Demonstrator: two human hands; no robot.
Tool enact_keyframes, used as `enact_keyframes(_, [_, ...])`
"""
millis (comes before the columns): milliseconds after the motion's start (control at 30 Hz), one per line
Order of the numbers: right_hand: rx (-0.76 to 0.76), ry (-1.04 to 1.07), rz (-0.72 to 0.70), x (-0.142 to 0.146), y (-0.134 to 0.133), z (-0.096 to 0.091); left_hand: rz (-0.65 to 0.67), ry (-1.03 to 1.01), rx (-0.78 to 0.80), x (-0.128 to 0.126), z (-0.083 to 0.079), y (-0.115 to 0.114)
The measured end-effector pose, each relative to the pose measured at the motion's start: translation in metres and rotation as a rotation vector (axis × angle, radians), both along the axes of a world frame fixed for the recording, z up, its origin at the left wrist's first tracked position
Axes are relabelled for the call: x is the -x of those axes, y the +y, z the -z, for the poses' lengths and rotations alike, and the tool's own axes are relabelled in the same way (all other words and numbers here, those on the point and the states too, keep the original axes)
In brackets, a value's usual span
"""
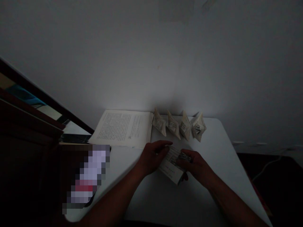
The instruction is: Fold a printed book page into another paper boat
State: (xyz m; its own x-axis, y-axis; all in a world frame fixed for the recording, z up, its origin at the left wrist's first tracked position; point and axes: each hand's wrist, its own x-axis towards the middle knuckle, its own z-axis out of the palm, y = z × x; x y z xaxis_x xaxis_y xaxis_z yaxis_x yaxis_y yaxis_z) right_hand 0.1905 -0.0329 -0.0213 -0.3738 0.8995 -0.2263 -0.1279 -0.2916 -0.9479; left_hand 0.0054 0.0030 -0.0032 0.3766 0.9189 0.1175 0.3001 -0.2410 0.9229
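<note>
The left hand (152, 156) and right hand (195, 164) hold a folded printed sheet (169, 170) in their fingers over the desk (217, 148), near four paper boats (174, 126). Folding seems in hand; the next move likely calls for aligned edges.

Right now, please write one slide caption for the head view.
Both hands hold a folded printed paper near four paper boats on a white table.

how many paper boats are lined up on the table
4, in one row by the wall: leftmost boat beside the printed pages, then second boat, third boat and rightmost boat. None looks hidden. Folded paper between the left hand and right hand isn't counted.
</note>
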Motion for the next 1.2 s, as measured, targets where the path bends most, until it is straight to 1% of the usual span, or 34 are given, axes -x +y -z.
enact_keyframes(67, [0.012, 0.006, 0.019, -0.001, 0.0, 0.0, 0.007, -0.002, 0.0, 0.0, 0.0, 0.0])
enact_keyframes(100, [0.018, 0.005, 0.032, -0.001, 0.001, 0.0, 0.004, -0.001, -0.025, 0.001, -0.001, 0.001])
enact_keyframes(167, [0.033, -0.013, 0.06, -0.002, 0.002, -0.001, -0.008, 0.006, -0.119, 0.003, -0.002, 0.002])
enact_keyframes(233, [0.046, -0.044, 0.079, -0.004, 0.003, -0.003, -0.002, 0.013, -0.245, 0.008, -0.005, 0.003])
enact_keyframes(300, [0.056, -0.081, 0.081, -0.005, 0.003, -0.005, 0.058, 0.017, -0.344, 0.013, -0.009, 0.004])
enact_keyframes(333, [0.062, -0.101, 0.081, -0.005, 0.004, -0.006, 0.112, 0.022, -0.366, 0.015, -0.011, 0.004])
enact_keyframes(433, [0.082, -0.139, 0.083, -0.006, 0.004, -0.009, 0.296, 0.084, -0.338, 0.018, -0.016, 0.002])
enact_keyframes(533, [0.111, -0.152, 0.084, -0.007, 0.004, -0.009, 0.406, 0.171, -0.294, 0.017, -0.018, -0.001])
enact_keyframes(633, [0.135, -0.153, 0.078, -0.008, 0.005, -0.007, 0.447, 0.231, -0.286, 0.014, -0.016, -0.001])
enact_keyframes(733, [0.146, -0.168, 0.027, -0.008, 0.005, -0.006, 0.458, 0.269, -0.275, 0.012, -0.011, 0.0])
enact_keyframes(800, [0.145, -0.237, -0.035, -0.009, 0.004, -0.006, 0.467, 0.291, -0.275, 0.011, -0.009, 0.001])
enact_keyframes(867, [0.125, -0.374, -0.081, -0.013, 0.004, -0.007, 0.473, 0.315, -0.284, 0.011, -0.008, 0.002])
enact_keyframes(933, [0.091, -0.552, -0.075, -0.02, 0.003, -0.011, 0.461, 0.347, -0.294, 0.01, -0.008, 0.001])
enact_keyframes(1000, [0.042, -0.722, -0.021, -0.028, 0.0, -0.019, 0.449, 0.381, -0.305, 0.01, -0.009, 0.0])
enact_keyframes(1033, [-0.013, -0.797, 0.002, -0.032, -0.001, -0.025, 0.449, 0.397, -0.314, 0.009, -0.009, -0.001])
enact_keyframes(1133, [-0.295, -1.011, -0.003, -0.041, -0.009, -0.04, 0.456, 0.437, -0.343, 0.007, -0.01, -0.004])
enact_keyframes(1200, [-0.513, -1.068, -0.039, -0.043, -0.014, -0.044, 0.458, 0.465, -0.351, 0.006, -0.011, -0.004])
